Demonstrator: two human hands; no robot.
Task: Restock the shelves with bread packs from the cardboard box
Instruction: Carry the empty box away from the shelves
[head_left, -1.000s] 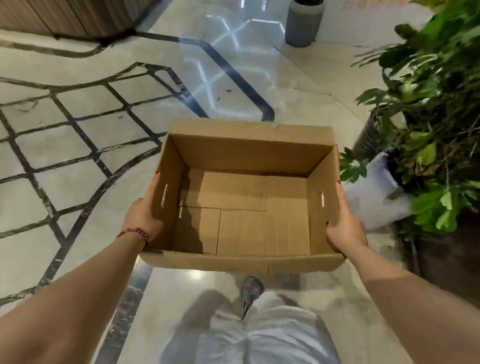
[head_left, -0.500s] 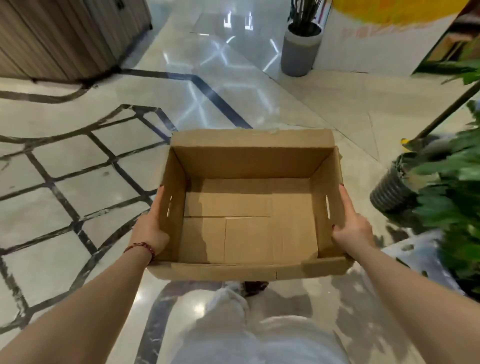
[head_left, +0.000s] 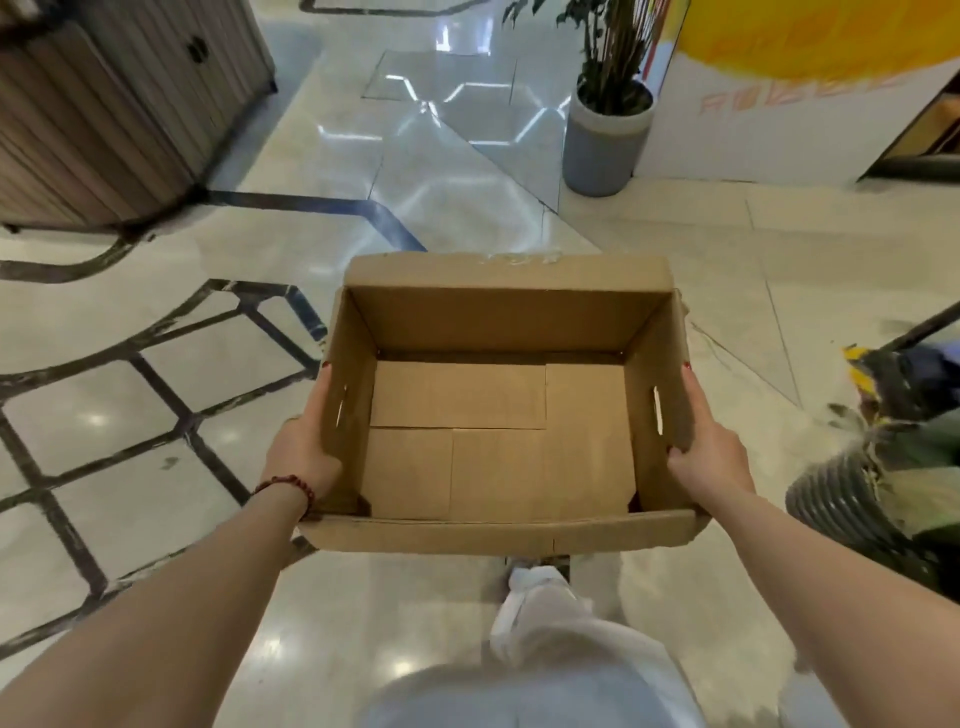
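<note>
An open brown cardboard box (head_left: 498, 322) is held out in front of me at waist height above a polished floor. Its inside shows only bare cardboard flaps; no bread packs are in it. My left hand (head_left: 304, 452), with a red bead bracelet at the wrist, grips the box's left wall from outside. Against the right wall presses my right hand (head_left: 709, 457), fingers along the outside and thumb near the rim. No shelves are in view.
A grey planter with a tall plant (head_left: 605, 135) stands ahead to the right, beside a white and yellow counter (head_left: 779, 104). A ribbed wooden cabinet (head_left: 114, 114) is at the far left. A dark ribbed pot with foliage (head_left: 852, 499) sits close on my right.
I have walked forward carrying the box with both hands. The leafy plant slid off to my right, and the grey planter and counter came closer. My grip on the box is unchanged.
</note>
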